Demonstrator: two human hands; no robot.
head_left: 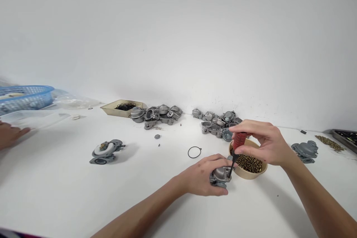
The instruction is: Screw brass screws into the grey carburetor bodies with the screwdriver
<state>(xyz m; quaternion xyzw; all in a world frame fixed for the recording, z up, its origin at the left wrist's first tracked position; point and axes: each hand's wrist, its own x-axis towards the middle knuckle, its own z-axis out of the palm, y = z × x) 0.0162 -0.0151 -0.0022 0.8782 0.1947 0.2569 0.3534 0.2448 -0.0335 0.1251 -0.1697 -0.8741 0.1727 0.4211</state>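
Observation:
My left hand (205, 176) is wrapped round a grey metal carburetor (221, 175) and holds it on the white table. Between the fingertips and thumb of my right hand (262, 141) is a screwdriver (239, 141) with a red handle. Its dark shaft slants down to the near right edge of the carburetor, where the tip touches. Just behind, a round tan bowl (249, 174) holds many small brass-coloured screws. A thin black rubber ring (194, 152) lies to the left of the bowl.
Grey metal parts lie in a left pile (163, 113) and a right pile (214, 122) by the wall. One carburetor (107, 151) sits left, another (306, 150) right. A tray (111, 108) holds black rings. At far left are a blue basket (41, 100) and another person's hand (11, 134).

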